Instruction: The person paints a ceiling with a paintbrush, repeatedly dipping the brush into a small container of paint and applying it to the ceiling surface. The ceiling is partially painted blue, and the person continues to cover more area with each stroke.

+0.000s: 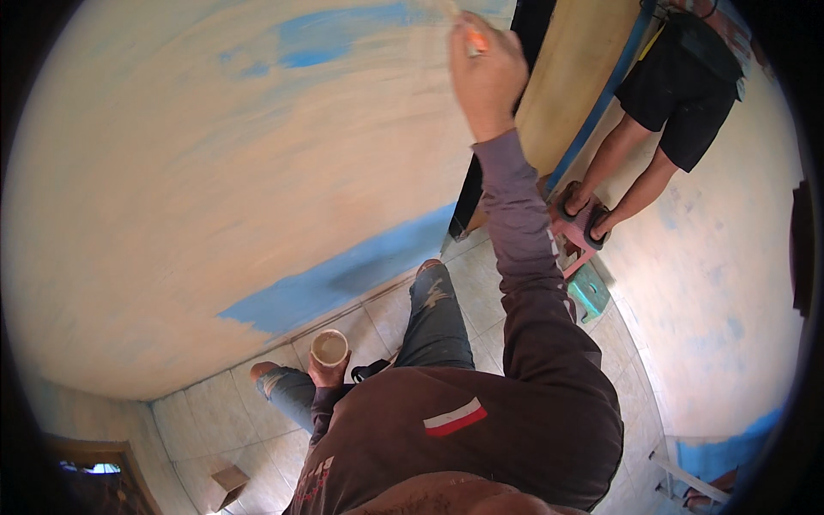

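Observation:
My right hand (487, 81) is raised against the upper part of the wall (215, 172), its fingers closed round a paintbrush (476, 41). Only an orange-red bit of the handle and a blurred pale tip show; the fingers hide the rest. Cream paint covers most of the wall, with blue patches showing near the top and along the bottom. Low down by my left knee, my left hand (328, 372) is wrapped round a pale round cup (330, 348). The cup is upright and has whitish paint inside.
A dark door frame (534, 43) borders the wall, with a tan door panel (577, 81) beside it. Another person in black shorts (682, 86) stands on a pink stool (584, 232) at right. A green stool (589, 292) is close by. A small brown box (229, 482) lies on the tiled floor (206, 412).

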{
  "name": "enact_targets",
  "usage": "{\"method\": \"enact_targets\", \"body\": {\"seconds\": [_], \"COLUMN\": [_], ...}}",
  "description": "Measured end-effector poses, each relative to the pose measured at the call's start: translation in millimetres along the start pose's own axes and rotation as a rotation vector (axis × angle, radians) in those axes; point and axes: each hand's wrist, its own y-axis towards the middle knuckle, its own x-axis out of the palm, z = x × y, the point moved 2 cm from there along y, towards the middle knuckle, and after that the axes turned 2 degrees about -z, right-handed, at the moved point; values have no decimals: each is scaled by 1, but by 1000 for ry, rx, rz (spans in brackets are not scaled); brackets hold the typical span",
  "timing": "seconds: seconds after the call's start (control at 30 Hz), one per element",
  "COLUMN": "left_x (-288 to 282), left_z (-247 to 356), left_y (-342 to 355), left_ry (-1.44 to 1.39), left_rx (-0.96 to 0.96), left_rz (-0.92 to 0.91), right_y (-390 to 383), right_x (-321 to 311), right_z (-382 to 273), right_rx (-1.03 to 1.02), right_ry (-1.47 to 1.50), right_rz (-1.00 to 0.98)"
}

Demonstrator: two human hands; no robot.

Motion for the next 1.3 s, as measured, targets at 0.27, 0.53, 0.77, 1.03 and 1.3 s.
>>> {"method": "enact_targets", "body": {"seconds": [0.27,0.53,0.77,1.03,1.3], "left_x": [-2,-3,-6,-6,-6], "left_z": [17,19,18,17,18], "left_y": [4,2,4,3,3], "left_ry": [-138,-51,-112,-86,-143], "left_rx": [38,37,26,6,15], "left_rz": [-59,-9,-40,-29,-55], "right_y": [-10,-22,-25,-14,12], "right_x": [-8,32,46,14,-4], "right_z": [119,62,-25,-7,116], "right_rx": [90,29,4,76,79], "right_ry": [-425,-315,-64,56,-359], "right_rz": [7,-57,-40,24,26]}}
